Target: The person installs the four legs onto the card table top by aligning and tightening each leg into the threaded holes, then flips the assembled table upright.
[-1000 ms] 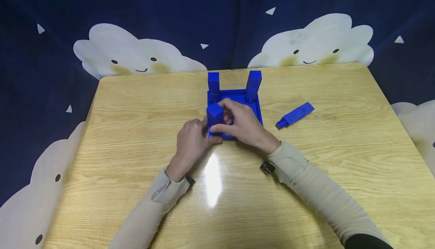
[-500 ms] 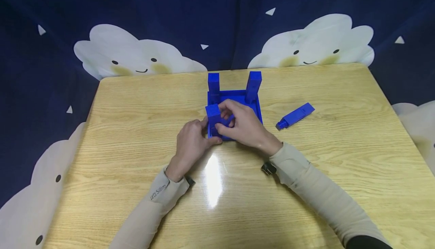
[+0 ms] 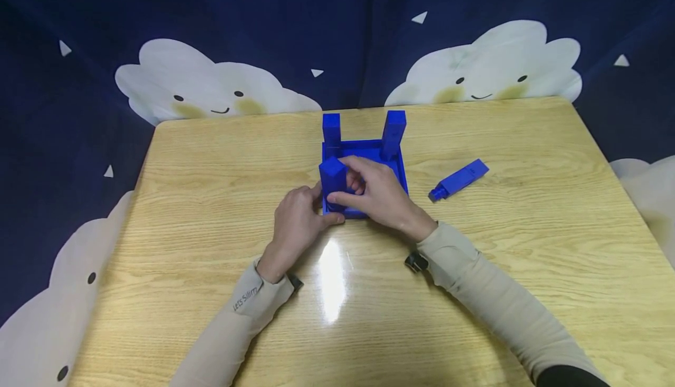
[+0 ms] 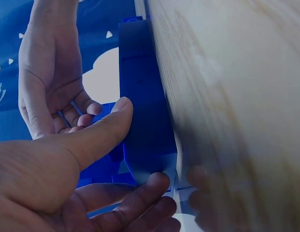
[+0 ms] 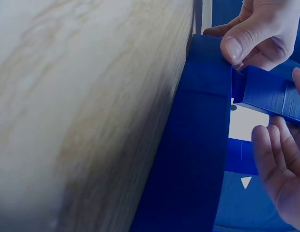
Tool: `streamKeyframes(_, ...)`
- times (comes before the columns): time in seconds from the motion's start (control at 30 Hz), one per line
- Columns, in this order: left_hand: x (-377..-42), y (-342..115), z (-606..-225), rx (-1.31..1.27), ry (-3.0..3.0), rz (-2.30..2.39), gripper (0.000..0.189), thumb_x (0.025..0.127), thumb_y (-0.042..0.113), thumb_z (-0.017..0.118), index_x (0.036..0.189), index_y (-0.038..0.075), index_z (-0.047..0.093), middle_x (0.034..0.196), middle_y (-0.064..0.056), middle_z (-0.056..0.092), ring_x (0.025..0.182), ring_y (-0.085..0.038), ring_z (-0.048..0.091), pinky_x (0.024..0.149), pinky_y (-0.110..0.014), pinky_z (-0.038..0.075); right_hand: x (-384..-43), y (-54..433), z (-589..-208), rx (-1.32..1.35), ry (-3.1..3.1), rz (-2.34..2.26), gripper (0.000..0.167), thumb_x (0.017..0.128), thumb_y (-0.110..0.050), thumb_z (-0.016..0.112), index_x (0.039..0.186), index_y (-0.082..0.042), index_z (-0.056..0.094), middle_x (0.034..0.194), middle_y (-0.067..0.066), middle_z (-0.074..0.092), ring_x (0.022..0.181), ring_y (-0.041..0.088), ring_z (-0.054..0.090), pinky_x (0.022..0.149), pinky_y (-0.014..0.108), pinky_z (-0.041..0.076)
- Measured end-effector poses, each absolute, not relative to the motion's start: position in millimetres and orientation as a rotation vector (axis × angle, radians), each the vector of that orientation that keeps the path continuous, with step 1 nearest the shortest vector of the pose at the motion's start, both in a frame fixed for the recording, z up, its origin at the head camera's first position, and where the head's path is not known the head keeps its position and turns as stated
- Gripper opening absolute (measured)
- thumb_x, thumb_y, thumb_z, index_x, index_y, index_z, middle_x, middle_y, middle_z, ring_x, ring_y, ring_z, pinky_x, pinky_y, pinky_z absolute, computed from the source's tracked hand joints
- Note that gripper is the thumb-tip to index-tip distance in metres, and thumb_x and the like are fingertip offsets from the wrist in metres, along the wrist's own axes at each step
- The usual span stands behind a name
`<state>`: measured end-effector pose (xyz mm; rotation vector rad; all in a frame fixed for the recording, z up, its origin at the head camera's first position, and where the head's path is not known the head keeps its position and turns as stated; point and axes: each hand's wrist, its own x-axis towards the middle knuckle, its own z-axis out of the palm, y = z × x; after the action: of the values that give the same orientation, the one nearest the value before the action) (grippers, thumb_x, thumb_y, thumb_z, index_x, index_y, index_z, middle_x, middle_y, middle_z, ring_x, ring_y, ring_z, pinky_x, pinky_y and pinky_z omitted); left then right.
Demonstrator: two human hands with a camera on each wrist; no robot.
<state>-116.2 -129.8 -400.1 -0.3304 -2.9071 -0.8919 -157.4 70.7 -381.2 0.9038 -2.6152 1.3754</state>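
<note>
The right hand (image 3: 387,196) pinches a post (image 3: 333,179) at a corner of the tray (image 3: 404,171), which the left hand (image 3: 297,214) grips.

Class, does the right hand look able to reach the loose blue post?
Probably yes: the loose post lies nearby, uncovered, though the right hand must first release the held post.

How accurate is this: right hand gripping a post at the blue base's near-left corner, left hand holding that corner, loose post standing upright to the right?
One error: the head view shows the loose post lying on its side. The right hand grips a post at the near-left corner of the blue base, and the left hand holds that corner, as stated.
</note>
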Motion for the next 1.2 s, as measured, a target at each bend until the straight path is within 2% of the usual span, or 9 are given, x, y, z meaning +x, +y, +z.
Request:
streamKeyframes(0.23,-115.4,-129.4,-400.0,-0.299,-2.926,-0.897,0.090,0.074,0.035,0.102,0.149,0.002,0.065,0.073,-0.001,0.050,0.068,-0.020,0.047,0.060,-0.036,0.037,-156.3,71.4,-380.6,0.910,-2.631,1.409,0.051,0.095,-0.021,0.088,0.137,0.002,0.068,0.094,0.001,0.067,0.082,0.016,0.064,0.074,0.032,0.056)
streamKeyframes(0.47,-114.6,-129.8,-401.1,-0.277,-2.931,-0.881,0.092,0.074,0.036,0.102,0.149,0.001,0.064,0.074,-0.001,0.051,0.068,-0.020,0.047,0.061,-0.037,0.039,-153.8,71.2,-381.8,0.914,-2.609,1.392,0.042,0.093,-0.018,0.086,0.128,-0.003,0.068,0.104,0.003,0.067,0.092,0.018,0.064,0.074,0.035,0.059)
streamKeyframes(0.53,-114.4,-129.7,-401.2,-0.284,-2.923,-0.875,0.084,0.074,0.036,0.103,0.144,0.002,0.070,0.073,-0.001,0.051,0.068,-0.021,0.048,0.061,-0.038,0.040,-153.3,70.5,-381.8,0.910,-2.610,1.379,0.040,0.092,-0.019,0.087,0.124,-0.005,0.067,0.105,0.004,0.067,0.094,0.019,0.064,0.075,0.035,0.058)
streamKeyframes(0.6,-114.7,-129.4,-401.5,-0.293,-2.911,-0.879,0.071,0.073,0.035,0.103,0.132,0.005,0.078,0.073,-0.001,0.052,0.069,-0.021,0.049,0.061,-0.038,0.040,-152.8,70.0,-381.8,0.900,-2.615,1.372,0.039,0.091,-0.021,0.089,0.120,-0.008,0.065,0.104,0.004,0.067,0.093,0.018,0.064,0.074,0.034,0.057)
streamKeyframes(0.7,-115.1,-129.2,-401.3,-0.305,-2.895,-0.884,0.053,0.073,0.033,0.103,0.114,0.009,0.080,0.072,0.000,0.052,0.069,-0.021,0.050,0.061,-0.039,0.041,-152.6,69.4,-382.2,0.884,-2.608,1.379,0.041,0.090,-0.022,0.091,0.116,-0.010,0.062,0.099,0.004,0.068,0.089,0.017,0.065,0.072,0.033,0.056)
streamKeyframes(0.8,-114.5,-129.4,-401.4,-0.310,-2.896,-0.877,0.063,0.073,0.033,0.103,0.126,0.008,0.080,0.072,0.000,0.052,0.068,-0.021,0.050,0.061,-0.039,0.040,-152.5,69.3,-383.0,0.874,-2.603,1.375,0.046,0.090,-0.025,0.093,0.123,-0.008,0.065,0.097,0.003,0.066,0.086,0.017,0.063,0.071,0.032,0.055)
streamKeyframes(0.93,-114.2,-129.6,-400.9,-0.306,-2.910,-0.856,0.089,0.074,0.035,0.103,0.150,0.006,0.066,0.072,-0.001,0.051,0.068,-0.021,0.048,0.061,-0.040,0.041,-152.8,69.2,-383.2,0.886,-2.601,1.349,0.058,0.089,-0.029,0.094,0.135,-0.004,0.069,0.097,0.002,0.063,0.085,0.017,0.061,0.071,0.032,0.054)
streamKeyframes(1.03,-114.3,-129.6,-400.5,-0.306,-2.914,-0.856,0.092,0.074,0.035,0.103,0.152,0.006,0.064,0.072,-0.001,0.051,0.068,-0.020,0.048,0.061,-0.040,0.041,-153.0,68.8,-382.4,0.904,-2.596,1.337,0.060,0.088,-0.028,0.095,0.135,-0.002,0.070,0.096,0.002,0.063,0.084,0.017,0.061,0.072,0.033,0.053)
streamKeyframes(1.2,-113.8,-129.3,-399.6,-0.296,-2.922,-0.867,0.091,0.075,0.034,0.102,0.152,0.005,0.063,0.074,-0.001,0.052,0.068,-0.020,0.048,0.061,-0.038,0.040,-153.6,68.5,-381.6,0.915,-2.587,1.344,0.050,0.089,-0.024,0.094,0.126,-0.001,0.071,0.091,0.001,0.062,0.078,0.016,0.059,0.070,0.032,0.051)
